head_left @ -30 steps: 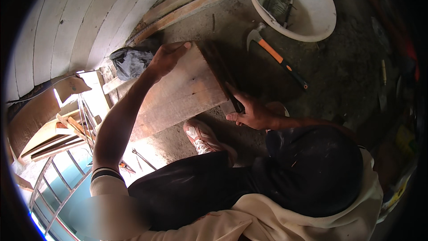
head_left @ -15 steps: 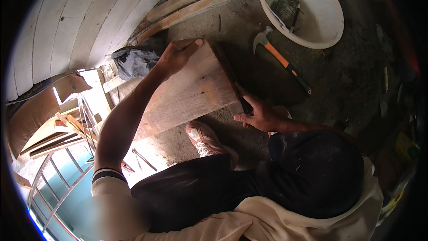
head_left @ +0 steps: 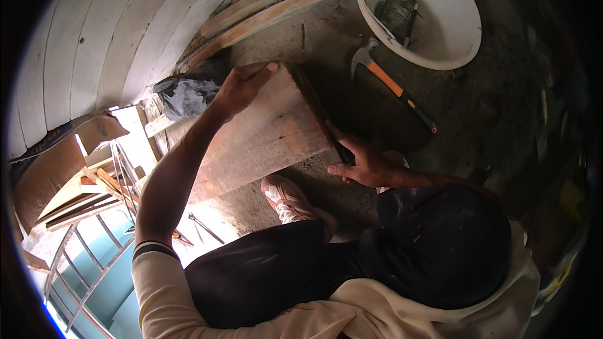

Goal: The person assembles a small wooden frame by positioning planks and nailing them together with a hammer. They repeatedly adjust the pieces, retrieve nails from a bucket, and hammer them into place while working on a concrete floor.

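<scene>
A wide wooden board (head_left: 264, 129) lies slanted in front of me, with a dark strip running along its right edge. My left hand (head_left: 242, 91) is closed on its far corner, thumb on top. At the near right corner my right hand (head_left: 366, 166) grips the same board, thumb on the near side and the other fingers partly hidden behind the edge. Right of the board, a claw hammer (head_left: 391, 86) with an orange and black handle rests on the floor. Beyond it a white bucket (head_left: 461, 22) stands with a pile of nails (head_left: 394, 16) inside.
Wood lengths (head_left: 276, 22) line the foot of the plank wall (head_left: 94, 44). A crumpled plastic bag (head_left: 187, 97) sits left of the board. Pliers (head_left: 205, 228) lie by my shoe (head_left: 289, 199). Scrap wood (head_left: 103, 179) and a metal railing (head_left: 78, 270) are at the left.
The view has shifted slightly, with bucket and hammer a little further left in it. Both hands keep their hold on the board, which has barely moved.
</scene>
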{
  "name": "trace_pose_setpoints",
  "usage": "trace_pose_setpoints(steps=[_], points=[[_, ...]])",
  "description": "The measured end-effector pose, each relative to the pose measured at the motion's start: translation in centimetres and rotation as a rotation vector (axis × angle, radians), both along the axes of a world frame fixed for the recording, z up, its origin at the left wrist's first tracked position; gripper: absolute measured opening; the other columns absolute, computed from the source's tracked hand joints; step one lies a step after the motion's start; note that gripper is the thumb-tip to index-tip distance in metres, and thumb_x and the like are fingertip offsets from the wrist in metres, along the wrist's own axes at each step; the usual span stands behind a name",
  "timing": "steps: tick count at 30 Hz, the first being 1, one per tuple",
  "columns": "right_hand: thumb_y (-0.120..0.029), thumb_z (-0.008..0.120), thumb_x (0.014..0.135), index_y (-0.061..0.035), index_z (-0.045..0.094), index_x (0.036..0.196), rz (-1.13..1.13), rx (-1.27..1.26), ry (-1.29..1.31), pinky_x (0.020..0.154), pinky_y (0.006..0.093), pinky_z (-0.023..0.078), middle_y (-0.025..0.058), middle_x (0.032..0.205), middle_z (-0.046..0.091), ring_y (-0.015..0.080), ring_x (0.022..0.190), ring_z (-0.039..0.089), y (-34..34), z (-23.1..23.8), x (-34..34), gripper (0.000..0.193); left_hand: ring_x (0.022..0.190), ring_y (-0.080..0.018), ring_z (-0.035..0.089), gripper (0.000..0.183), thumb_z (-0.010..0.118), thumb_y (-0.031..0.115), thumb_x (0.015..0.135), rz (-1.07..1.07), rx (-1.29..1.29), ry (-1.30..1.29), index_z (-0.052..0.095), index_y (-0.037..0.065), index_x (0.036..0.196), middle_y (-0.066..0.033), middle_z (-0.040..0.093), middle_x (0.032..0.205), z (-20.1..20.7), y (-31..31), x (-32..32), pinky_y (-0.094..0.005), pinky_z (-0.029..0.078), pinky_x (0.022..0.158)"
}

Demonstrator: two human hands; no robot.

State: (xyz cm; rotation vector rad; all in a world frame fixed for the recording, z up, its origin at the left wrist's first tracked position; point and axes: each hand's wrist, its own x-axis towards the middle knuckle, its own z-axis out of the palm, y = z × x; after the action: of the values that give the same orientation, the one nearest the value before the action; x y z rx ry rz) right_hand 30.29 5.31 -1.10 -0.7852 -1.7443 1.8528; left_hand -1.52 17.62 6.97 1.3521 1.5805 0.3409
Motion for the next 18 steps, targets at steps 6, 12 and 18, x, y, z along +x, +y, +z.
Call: trace_pose_setpoints(steps=[6,12,18], points=[[-0.025,0.078,0.103,-0.0066,0.017,0.174,0.062,-0.276,-0.008,0.074,0.0342,0.06,0.0243,0.143,0.058,0.0156,0.071,0.068,0.26,0.38,0.35,0.095,0.101,-0.0066,0.055,0.05,0.065,0.044,0.111,0.028,-0.056,0.006,0.074,0.001,0.134,0.0032,0.069,0.103,-0.16,0.0,-0.05,-0.0267,0.046,0.094],[-0.024,0.077,0.103,-0.0071,0.018,0.174,0.067,-0.29,0.009,0.074,0.0342,0.059,0.0234,0.142,0.058,0.0142,0.071,0.067,0.44,0.78,0.36,0.094,0.105,-0.0072,0.057,0.051,0.065,0.044,0.111,0.005,-0.104,0.012,0.073,0.001,0.136,0.0019,0.071,0.108,-0.27,0.4,-0.45,-0.0267,0.047,0.098],[-0.025,0.077,0.103,-0.0068,0.018,0.174,0.094,-0.356,-0.024,0.075,0.0348,0.06,0.024,0.143,0.058,0.0147,0.073,0.068,0.41,0.47,0.31,0.094,0.106,-0.0071,0.056,0.05,0.064,0.044,0.111,0.009,-0.072,0.01,0.072,0.003,0.138,0.0024,0.07,0.108,-0.55,0.29,-0.44,-0.0269,0.047,0.098]])
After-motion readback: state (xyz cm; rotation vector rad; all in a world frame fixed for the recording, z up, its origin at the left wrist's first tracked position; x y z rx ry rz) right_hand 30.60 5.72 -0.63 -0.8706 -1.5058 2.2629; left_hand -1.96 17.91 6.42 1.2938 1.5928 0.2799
